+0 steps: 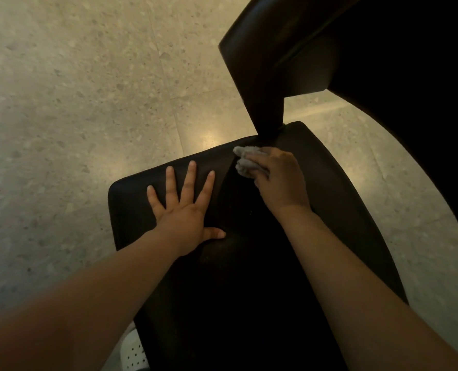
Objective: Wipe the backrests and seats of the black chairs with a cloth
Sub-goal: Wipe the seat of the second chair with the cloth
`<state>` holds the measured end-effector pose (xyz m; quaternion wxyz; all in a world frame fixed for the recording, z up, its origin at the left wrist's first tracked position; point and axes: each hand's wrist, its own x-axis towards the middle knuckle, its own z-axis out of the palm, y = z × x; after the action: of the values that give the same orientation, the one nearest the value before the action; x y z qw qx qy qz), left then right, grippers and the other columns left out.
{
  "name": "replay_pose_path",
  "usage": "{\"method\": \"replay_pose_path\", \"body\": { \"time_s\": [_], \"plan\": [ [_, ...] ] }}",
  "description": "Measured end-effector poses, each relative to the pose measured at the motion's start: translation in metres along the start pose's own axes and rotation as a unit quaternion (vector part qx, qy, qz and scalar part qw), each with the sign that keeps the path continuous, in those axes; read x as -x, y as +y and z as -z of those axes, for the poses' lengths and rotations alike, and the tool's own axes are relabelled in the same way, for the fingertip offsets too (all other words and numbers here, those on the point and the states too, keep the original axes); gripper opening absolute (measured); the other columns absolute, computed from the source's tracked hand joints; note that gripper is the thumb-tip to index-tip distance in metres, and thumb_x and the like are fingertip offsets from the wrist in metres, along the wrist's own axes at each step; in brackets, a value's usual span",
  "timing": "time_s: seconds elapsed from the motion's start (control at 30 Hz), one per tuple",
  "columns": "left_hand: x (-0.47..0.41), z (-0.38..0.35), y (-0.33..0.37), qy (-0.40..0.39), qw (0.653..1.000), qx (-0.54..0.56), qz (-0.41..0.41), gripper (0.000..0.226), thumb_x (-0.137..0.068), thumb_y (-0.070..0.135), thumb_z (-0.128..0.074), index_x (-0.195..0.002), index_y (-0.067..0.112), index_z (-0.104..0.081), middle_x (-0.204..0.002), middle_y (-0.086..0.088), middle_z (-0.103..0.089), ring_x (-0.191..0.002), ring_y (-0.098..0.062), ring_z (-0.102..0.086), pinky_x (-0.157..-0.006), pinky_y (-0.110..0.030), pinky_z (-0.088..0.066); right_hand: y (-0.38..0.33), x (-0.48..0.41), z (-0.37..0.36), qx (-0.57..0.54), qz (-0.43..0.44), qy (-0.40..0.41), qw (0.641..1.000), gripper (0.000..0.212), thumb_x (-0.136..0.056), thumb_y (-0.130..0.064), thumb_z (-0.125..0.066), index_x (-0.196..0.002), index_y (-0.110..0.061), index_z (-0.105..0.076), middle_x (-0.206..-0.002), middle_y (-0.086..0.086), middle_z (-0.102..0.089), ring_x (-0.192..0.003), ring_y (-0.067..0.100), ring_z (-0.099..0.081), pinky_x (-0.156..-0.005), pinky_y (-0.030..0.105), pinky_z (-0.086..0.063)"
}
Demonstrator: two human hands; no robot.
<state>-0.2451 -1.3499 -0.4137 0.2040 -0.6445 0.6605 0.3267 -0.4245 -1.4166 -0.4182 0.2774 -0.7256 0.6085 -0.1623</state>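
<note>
Seat of black chair fills the lower centre of the head view; its near end runs off the bottom edge, and its surface is so dark that texture and any marks cannot be made out. Left hand lies flat on the seat's left part, fingers straight and spread, thumb out to the side, nothing in its hold. Right hand is curled round a bunched grey cloth and presses it on the far part of the seat; the cloth shows only at the fingers' end, the rest hidden beneath the hand; the fingers themselves are mostly covered by cloth and by the back of the hand. Backrest rises at upper right, narrowing to a stem that meets the seat just beyond the cloth; its upper part is cut off by the frame. Dark mass to the right merges with the backrest; whether it is another chair cannot be told. Floor is pale speckled tile with visible joints. Shoe, white and perforated, shows in part at the lower left, beside the seat and partly behind the left forearm.
</note>
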Motion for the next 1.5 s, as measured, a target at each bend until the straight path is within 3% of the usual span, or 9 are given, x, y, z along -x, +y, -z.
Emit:
{"method": "replay_pose_path", "body": {
  "time_s": [0.13, 0.27, 0.4, 0.53, 0.77, 0.97, 1.1, 1.37, 1.5],
  "plan": [
    [0.004, 0.001, -0.002, 0.02, 0.999, 0.017, -0.018, 0.115, -0.079, 0.071, -0.057, -0.141, 0.039, 0.035, -0.145, 0.002, 0.051, -0.133, -0.037, 0.044, -0.107, -0.068, 0.016, 0.0, 0.023, 0.019, -0.03, -0.023, -0.034, 0.999, 0.03, -0.093, -0.019, -0.062, -0.122, -0.024, -0.066, -0.12, 0.0, -0.061, -0.109, 0.016, -0.057, -0.094, 0.035, -0.05],
    [0.017, -0.001, -0.015, 0.097, 0.993, 0.051, -0.04, 0.111, -0.078, 0.073, -0.052, -0.149, 0.034, 0.023, -0.157, 0.003, 0.032, -0.143, -0.027, 0.03, -0.115, -0.059, 0.011, -0.015, 0.006, 0.021, -0.023, -0.022, 0.007, 0.999, 0.034, -0.094, -0.018, -0.059, -0.128, -0.019, -0.062, -0.129, 0.004, -0.057, -0.117, 0.02, -0.052, -0.1, 0.034, -0.045],
    [0.035, -0.006, -0.039, 0.136, 0.99, 0.003, 0.023, 0.109, -0.077, 0.077, -0.046, -0.151, 0.031, 0.019, -0.158, 0.0, 0.03, -0.145, -0.03, 0.026, -0.114, -0.061, 0.008, -0.03, -0.021, -0.003, -0.041, -0.029, -0.004, 0.999, 0.037, -0.097, -0.029, -0.055, -0.132, -0.019, -0.058, -0.133, 0.003, -0.051, -0.122, 0.024, -0.047, -0.1, 0.036, -0.045],
    [0.038, -0.016, -0.054, 0.068, 0.995, 0.02, 0.064, 0.117, -0.072, 0.083, -0.043, -0.146, 0.03, 0.031, -0.151, 0.001, 0.042, -0.141, -0.034, 0.033, -0.115, -0.064, 0.003, -0.029, -0.023, -0.02, 0.02, -0.055, 0.008, 0.998, 0.034, -0.098, -0.025, -0.054, -0.131, -0.02, -0.061, -0.13, 0.0, -0.055, -0.124, 0.022, -0.04, -0.09, 0.02, -0.028],
    [0.03, -0.019, -0.053, 0.018, 0.997, 0.04, 0.066, 0.12, -0.075, 0.08, -0.047, -0.14, 0.03, 0.04, -0.143, 0.0, 0.052, -0.134, -0.036, 0.042, -0.113, -0.065, 0.007, -0.032, 0.03, -0.004, 0.025, -0.066, -0.087, 0.994, 0.03, -0.096, -0.024, -0.056, -0.126, -0.024, -0.062, -0.13, -0.001, -0.053, -0.117, 0.018, -0.049, -0.098, 0.031, -0.042],
    [0.032, -0.017, -0.05, 0.008, 0.997, 0.043, 0.067, 0.119, -0.077, 0.079, -0.047, -0.135, 0.031, 0.045, -0.143, 0.0, 0.052, -0.134, -0.036, 0.043, -0.111, -0.066, 0.009, -0.038, -0.018, -0.007, 0.024, -0.025, -0.007, 0.999, 0.032, -0.096, -0.023, -0.055, -0.127, -0.024, -0.062, -0.126, 0.0, -0.056, -0.119, 0.02, -0.047, -0.096, 0.029, -0.041],
    [0.032, -0.016, -0.05, 0.001, 0.997, 0.047, 0.069, 0.116, -0.077, 0.078, -0.048, -0.127, 0.033, 0.047, -0.142, 0.0, 0.053, -0.133, -0.035, 0.044, -0.111, -0.066, 0.01, -0.039, -0.034, -0.023, -0.001, -0.056, -0.02, 0.998, 0.03, -0.093, -0.028, -0.056, -0.121, -0.026, -0.066, -0.115, 0.0, -0.063, -0.109, 0.023, -0.056, -0.091, 0.042, -0.051],
    [0.032, -0.014, -0.05, -0.012, 0.996, 0.046, 0.072, 0.116, -0.077, 0.078, -0.048, -0.126, 0.034, 0.047, -0.141, 0.0, 0.055, -0.131, -0.035, 0.046, -0.111, -0.067, 0.011, -0.055, 0.016, -0.006, -0.002, -0.068, -0.117, 0.991, 0.031, -0.095, -0.025, -0.059, -0.125, -0.028, -0.061, -0.125, -0.003, -0.055, -0.115, 0.015, -0.051, -0.099, 0.035, -0.046],
    [0.032, -0.014, -0.049, -0.015, 0.996, 0.044, 0.074, 0.116, -0.078, 0.078, -0.047, -0.128, 0.033, 0.047, -0.141, 0.0, 0.054, -0.131, -0.035, 0.046, -0.112, -0.068, 0.008, -0.054, -0.012, -0.002, 0.014, -0.022, -0.034, 0.999, 0.031, -0.095, -0.025, -0.058, -0.125, -0.026, -0.062, -0.125, -0.002, -0.055, -0.119, 0.019, -0.047, -0.098, 0.033, -0.042]
  ]
}}
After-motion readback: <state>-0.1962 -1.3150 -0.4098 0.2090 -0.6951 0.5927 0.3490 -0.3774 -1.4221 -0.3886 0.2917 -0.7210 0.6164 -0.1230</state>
